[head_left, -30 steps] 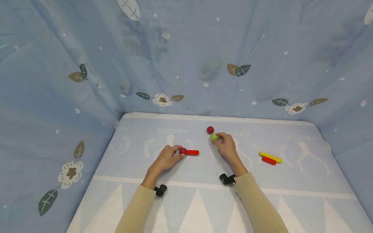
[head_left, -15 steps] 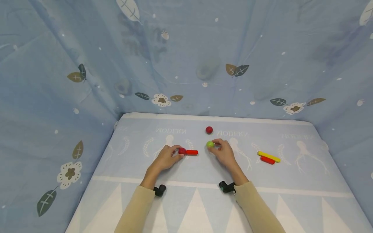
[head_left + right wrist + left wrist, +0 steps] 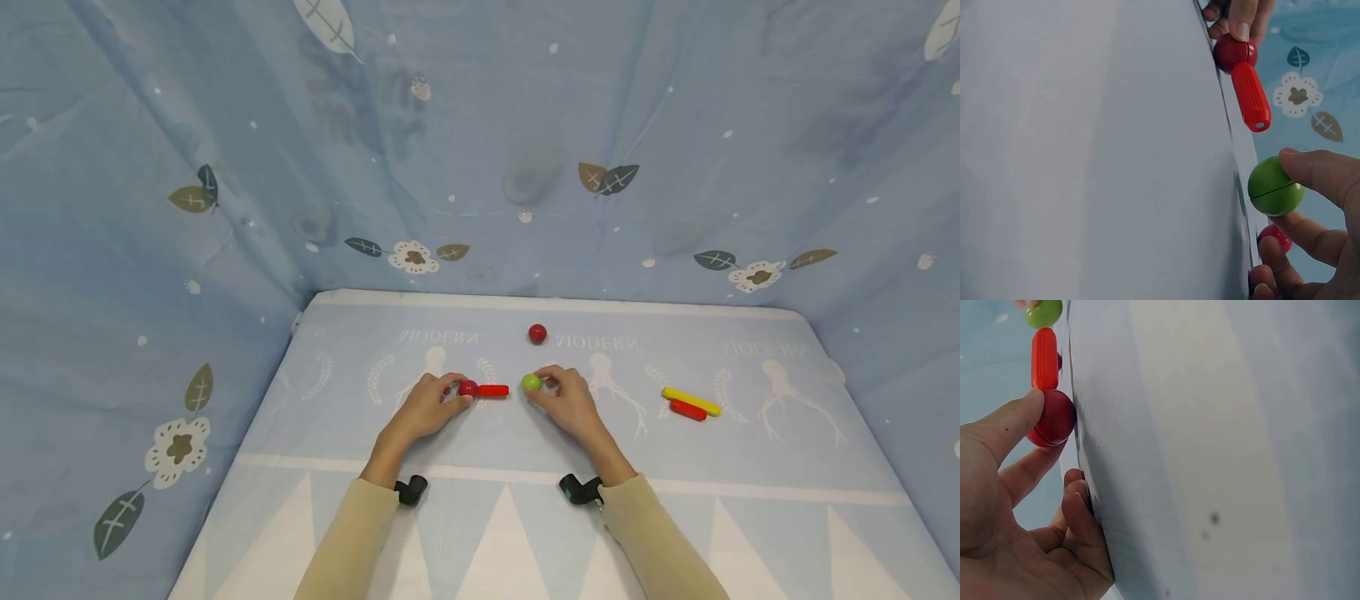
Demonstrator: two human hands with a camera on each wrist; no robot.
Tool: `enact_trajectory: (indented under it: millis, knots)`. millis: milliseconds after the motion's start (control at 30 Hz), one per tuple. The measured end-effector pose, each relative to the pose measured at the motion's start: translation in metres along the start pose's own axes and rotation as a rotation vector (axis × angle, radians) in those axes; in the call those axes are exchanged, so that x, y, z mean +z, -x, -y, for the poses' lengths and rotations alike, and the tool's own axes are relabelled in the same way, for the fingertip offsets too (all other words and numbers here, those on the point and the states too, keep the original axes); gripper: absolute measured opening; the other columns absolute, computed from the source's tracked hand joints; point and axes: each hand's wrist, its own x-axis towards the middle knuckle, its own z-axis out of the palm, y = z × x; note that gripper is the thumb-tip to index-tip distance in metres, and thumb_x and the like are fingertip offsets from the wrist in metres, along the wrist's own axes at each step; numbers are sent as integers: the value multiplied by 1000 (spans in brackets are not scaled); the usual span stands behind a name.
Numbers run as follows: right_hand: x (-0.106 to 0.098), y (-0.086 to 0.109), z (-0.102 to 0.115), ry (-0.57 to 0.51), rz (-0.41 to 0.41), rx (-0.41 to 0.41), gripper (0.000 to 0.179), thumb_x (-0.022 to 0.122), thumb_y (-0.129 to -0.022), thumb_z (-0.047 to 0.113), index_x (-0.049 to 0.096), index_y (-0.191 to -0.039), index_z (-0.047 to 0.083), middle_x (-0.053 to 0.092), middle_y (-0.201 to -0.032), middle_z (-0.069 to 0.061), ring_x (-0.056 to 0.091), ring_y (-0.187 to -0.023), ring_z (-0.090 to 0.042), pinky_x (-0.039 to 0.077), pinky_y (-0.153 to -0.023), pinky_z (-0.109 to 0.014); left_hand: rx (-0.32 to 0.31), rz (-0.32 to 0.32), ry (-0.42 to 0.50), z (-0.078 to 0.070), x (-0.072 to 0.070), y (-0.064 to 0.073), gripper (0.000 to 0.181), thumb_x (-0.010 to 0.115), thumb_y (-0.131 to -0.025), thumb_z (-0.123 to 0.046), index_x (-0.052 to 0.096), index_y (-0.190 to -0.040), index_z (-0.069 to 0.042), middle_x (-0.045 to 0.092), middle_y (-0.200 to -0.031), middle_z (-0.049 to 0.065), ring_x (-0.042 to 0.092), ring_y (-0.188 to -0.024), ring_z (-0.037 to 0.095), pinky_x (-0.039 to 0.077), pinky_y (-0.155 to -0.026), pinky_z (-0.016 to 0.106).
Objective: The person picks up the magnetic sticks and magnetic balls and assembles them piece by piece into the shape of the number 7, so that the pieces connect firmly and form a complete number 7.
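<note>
Left wrist view: top edge crops the green ball (image 3: 1045,314) and right hand (image 3: 570,407).

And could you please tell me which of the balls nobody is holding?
The farthest red ball, lying alone; the left hand pinches the other red ball and the right hand the green ball.

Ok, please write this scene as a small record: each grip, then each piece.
Left grip: pinches held red ball
Right grip: pinches green ball
Middle red stick: end against held red ball, apart from green ball
Far red ball: beyond both grips, touched by neither
Yellow stick: right of both grips
Right red stick: beside yellow stick, shorter
</note>
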Motion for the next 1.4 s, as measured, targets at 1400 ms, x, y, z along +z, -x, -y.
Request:
enact_trajectory:
  millis: [1400]
  knots:
    - [8, 1, -6, 125, 65, -151, 33, 80, -85, 34, 76, -115, 20, 64, -96, -3, 51, -87, -23, 37, -73, -40, -38, -2, -13, -1, 3, -1, 40, 72, -93, -36, 65, -130, -21, 53, -98, 9, 48, -89, 23, 40, -68, 35]
